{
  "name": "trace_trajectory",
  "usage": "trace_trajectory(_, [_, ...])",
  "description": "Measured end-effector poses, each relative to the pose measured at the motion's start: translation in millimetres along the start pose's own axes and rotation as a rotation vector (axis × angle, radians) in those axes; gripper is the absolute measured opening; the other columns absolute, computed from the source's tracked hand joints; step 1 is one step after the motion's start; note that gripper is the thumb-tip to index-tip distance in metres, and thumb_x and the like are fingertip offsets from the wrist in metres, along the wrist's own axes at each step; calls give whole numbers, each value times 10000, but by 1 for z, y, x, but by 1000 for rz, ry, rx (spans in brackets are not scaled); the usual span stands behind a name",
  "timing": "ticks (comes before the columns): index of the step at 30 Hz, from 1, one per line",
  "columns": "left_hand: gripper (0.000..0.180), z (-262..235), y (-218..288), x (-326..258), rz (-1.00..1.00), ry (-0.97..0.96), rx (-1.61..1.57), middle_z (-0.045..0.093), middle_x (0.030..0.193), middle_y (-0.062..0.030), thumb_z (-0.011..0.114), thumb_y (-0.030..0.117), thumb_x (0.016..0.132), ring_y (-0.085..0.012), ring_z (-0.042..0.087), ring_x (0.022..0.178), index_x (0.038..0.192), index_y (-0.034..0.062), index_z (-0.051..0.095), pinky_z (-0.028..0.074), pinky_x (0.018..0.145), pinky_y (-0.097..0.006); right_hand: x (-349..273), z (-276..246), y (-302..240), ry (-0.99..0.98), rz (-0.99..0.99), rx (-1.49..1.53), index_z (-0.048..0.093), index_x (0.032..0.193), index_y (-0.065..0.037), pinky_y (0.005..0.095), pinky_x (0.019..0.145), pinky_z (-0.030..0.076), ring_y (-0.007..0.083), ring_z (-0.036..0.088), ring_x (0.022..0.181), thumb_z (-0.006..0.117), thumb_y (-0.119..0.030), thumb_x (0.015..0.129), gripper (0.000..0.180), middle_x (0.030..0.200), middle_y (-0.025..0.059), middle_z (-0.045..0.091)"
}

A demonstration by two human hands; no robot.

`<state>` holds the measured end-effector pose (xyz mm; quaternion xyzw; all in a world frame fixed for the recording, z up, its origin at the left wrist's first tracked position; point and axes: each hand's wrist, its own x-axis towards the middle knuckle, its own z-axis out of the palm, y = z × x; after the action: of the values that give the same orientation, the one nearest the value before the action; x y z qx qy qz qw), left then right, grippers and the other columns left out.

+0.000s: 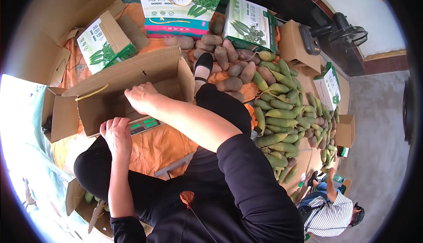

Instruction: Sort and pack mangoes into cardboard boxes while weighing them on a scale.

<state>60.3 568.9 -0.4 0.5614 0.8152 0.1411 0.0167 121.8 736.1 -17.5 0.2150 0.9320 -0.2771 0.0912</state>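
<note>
- Head view: left grip (117,136), fingers curled, at the near edge of the open cardboard box (164,63); cannot tell its hold.
- Right grip (142,98), fingers bent, over the box's inside; hold likewise unclear.
- Box just beside green displays (151,124).

The open carton (165,60) was of matt brown cardboard, its handle (92,92) a yellow cord. The white printed box (152,5) had smooth, coated-looking paperboard. The orange sheet (161,148) looked like wrinkled plastic. The green radishes (282,114) had smooth skins with a faint sheen; the reddish-brown tubers (229,84) looked matt and dusty. The black wall facing (291,0) was glossy, the trousers (222,108) matt black cloth.
</note>
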Motion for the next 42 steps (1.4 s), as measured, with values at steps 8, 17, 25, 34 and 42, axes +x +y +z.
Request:
trace_trajectory(8, [140,-3,-2,0,5,-5,49,617,879,-50,617,49,758,-256,560,928,887,92,648,350,947,-427,-72,-87,12,161,-202,459,603,1115,-30,361,792,508,288,651,898,709,-210,794,383,997,150,671])
trace_trajectory(17, [153,5,-5,-4,39,-14,86,631,901,-29,626,88,788,-246,573,919,933,129,652,351,937,-406,-259,-59,148,555,385,676,576,1161,-14,277,855,484,129,608,956,625,-112,895,287,1052,63,642])
trace_trajectory(25, [156,15,-6,-2,53,-35,110,626,920,-16,612,128,817,-234,565,928,970,125,639,339,941,-404,-428,226,217,172,925,321,639,953,-56,393,796,506,325,635,940,703,-219,755,264,936,155,670])
trace_trajectory(34, [176,17,-16,-7,29,-41,122,626,932,-26,615,114,817,-241,565,939,992,124,638,358,923,-402,-538,326,177,62,1451,341,661,961,-109,407,828,507,315,636,941,711,-231,734,263,970,128,675])
trace_trajectory(42, [163,4,-3,-13,25,-19,118,616,904,-22,627,75,798,-238,567,930,957,110,627,354,943,-413,-556,256,204,-85,1459,-163,531,1205,-151,470,912,431,235,465,1209,629,-133,813,405,1230,36,532])
